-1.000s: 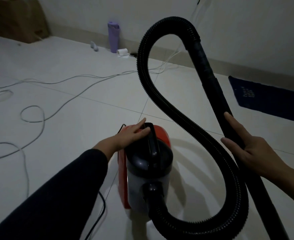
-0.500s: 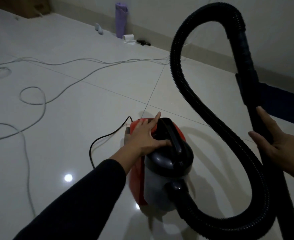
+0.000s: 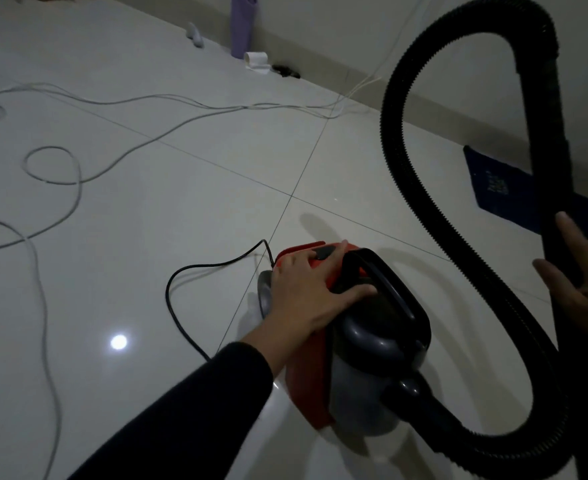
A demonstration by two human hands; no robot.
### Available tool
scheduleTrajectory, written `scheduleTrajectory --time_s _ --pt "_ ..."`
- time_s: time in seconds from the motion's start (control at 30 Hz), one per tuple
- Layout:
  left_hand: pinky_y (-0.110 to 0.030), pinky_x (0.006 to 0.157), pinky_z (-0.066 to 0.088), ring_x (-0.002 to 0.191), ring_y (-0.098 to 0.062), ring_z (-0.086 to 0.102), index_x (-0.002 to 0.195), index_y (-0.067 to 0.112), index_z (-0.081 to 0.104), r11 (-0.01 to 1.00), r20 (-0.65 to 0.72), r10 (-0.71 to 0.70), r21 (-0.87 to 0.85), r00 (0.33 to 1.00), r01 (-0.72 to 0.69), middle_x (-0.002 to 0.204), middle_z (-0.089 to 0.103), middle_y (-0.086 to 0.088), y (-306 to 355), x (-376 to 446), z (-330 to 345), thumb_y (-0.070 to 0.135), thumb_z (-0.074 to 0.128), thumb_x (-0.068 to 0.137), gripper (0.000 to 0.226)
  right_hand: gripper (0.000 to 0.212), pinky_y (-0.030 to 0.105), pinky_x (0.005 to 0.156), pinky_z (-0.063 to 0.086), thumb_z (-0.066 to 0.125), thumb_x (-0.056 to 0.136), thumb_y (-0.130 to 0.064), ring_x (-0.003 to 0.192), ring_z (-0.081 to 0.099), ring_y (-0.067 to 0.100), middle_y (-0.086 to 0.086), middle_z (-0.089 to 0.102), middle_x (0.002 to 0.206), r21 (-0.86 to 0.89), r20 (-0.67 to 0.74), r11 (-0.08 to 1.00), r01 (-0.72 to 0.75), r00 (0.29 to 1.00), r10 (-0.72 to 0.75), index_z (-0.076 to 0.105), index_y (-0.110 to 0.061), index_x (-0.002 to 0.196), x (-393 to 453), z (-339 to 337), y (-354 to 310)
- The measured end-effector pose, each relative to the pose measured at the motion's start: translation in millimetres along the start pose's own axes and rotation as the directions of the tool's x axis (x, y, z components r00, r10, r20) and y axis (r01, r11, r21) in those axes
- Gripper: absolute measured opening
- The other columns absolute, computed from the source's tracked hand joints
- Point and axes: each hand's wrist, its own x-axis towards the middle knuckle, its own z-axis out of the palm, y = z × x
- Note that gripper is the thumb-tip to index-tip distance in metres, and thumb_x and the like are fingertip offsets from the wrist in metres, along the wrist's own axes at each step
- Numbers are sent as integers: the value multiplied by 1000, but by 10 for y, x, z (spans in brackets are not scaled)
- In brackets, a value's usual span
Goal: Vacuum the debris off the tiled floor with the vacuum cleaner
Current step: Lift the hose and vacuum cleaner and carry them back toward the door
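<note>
Both your hands are busy: your left hand [image 3: 306, 292] lies flat, fingers spread, atop the vacuum cleaner [image 3: 362, 341] on the tiled floor [image 3: 181, 237]; your right hand [image 3: 583, 282] grips the wand [image 3: 555, 188].

Glossy floor tiles [image 3: 188, 209] mirror a light; ribbed plastic hose [image 3: 420, 188]; smooth, shiny plastic vacuum cleaner [image 3: 372, 348]; matt cloth mat [image 3: 493, 188].

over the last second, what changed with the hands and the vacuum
The left hand slid from beside the handle onto the vacuum top, fingers spreading over the red part near the switch. The right hand kept its grip on the tube. The vacuum stayed on the floor.
</note>
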Motion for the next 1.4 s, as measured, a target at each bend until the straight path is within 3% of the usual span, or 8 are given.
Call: scheduleTrajectory --time_s 0.23,0.4,0.53,0.63,0.83,1.03,1.23,1.4 --pt "-41 101 24 132 -13 26 142 42 27 989 48 143 29 989 -145 143 35 11 -366 220 -97 90 24 49 105 67 63 102 38 43 80 -57 125 44 52 25 40 146 -49 -41 999 -3 999 1 9 -70 137 -35 2 -61" --pt "-33 94 20 128 -8 30 131 40 44 972 -14 192 -135 981 -192 140 41 19 -498 245 -52 86 38 50 94 78 59 100 40 25 75 -87 123 46 51 18 43 146 -152 -73 987 44 996 -55 9 -58 145 31 103 49" --pt "-33 92 19 123 -6 32 124 40 49 965 -60 190 -173 980 -197 135 45 20 -510 283 11 84 42 51 85 73 56 103 41 29 80 -81 125 45 48 -39 23 133 -126 -75 990 58 995 -67 9 -56 146 93 183 88" --pt "-35 93 26 120 -7 36 122 38 52 963 -82 215 -146 973 -225 132 50 18 -539 323 13 83 41 55 81 75 34 105 43 31 79 -82 128 45 42 -57 15 129 -3 -39 1000 16 999 -16 11 -55 146 108 255 107" --pt "-34 86 27 113 -11 48 116 30 61 944 -89 325 95 942 -317 115 60 11 -513 357 -63 81 30 63 79 66 37 103 41 43 81 -60 123 49 47 22 41 146 -57 -23 998 -3 1000 2 8 -70 136 49 201 -28" --pt "-38 99 26 124 -10 41 133 31 48 933 43 314 171 948 -317 130 52 10 -435 272 -168 85 21 63 92 67 59 88 49 45 86 -48 102 60 49 33 58 123 -83 -12 996 42 999 -43 2 -78 128 -86 17 -178" --pt "-46 112 15 140 -13 18 143 35 33 996 74 54 -79 996 -48 150 33 12 -242 39 -55 83 22 68 90 83 52 79 53 54 93 -32 87 65 46 30 63 116 -76 -25 990 122 992 -124 -5 -81 123 -134 14 -225" --pt "-39 106 23 125 -19 33 144 36 29 990 -78 17 -136 997 -28 128 48 4 173 -220 38 77 36 77 79 81 33 68 48 54 94 -31 59 65 25 27 66 108 -7 -8 991 132 991 -132 -3 -82 120 -161 -28 -224"
